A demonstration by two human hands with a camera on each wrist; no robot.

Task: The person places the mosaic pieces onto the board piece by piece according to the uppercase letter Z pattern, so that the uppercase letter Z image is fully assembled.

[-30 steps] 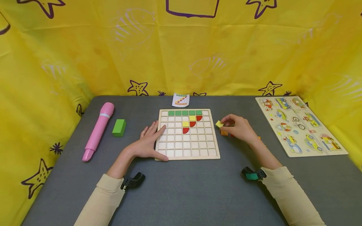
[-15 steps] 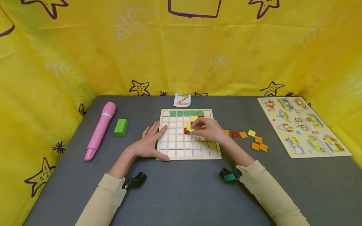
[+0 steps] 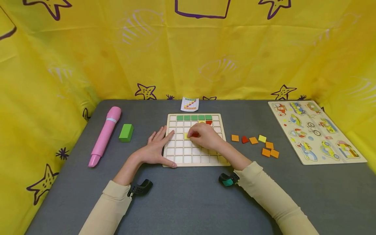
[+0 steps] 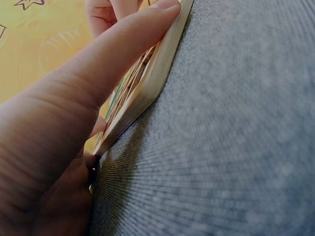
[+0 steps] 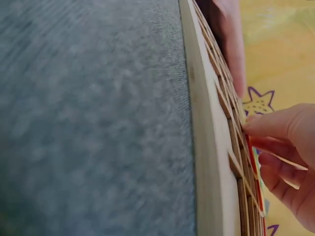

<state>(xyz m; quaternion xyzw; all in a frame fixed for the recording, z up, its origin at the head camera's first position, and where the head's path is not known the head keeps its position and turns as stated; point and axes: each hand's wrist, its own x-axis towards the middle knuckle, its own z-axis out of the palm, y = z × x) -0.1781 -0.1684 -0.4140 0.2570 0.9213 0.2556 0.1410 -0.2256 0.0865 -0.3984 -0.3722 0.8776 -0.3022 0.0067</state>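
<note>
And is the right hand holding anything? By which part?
The right hand touches a yellow tile at its right side; whether it's gripped cannot be told.

With my left hand (image 4: 64,113) I touch the wooden board (image 4: 147,91); my thumb is stretched along its edge, near the corner. The board lies on the grey table (image 4: 231,123). Behind my thumb I see part of my right hand (image 4: 110,12) and the yellow cloth (image 4: 54,44).
</note>
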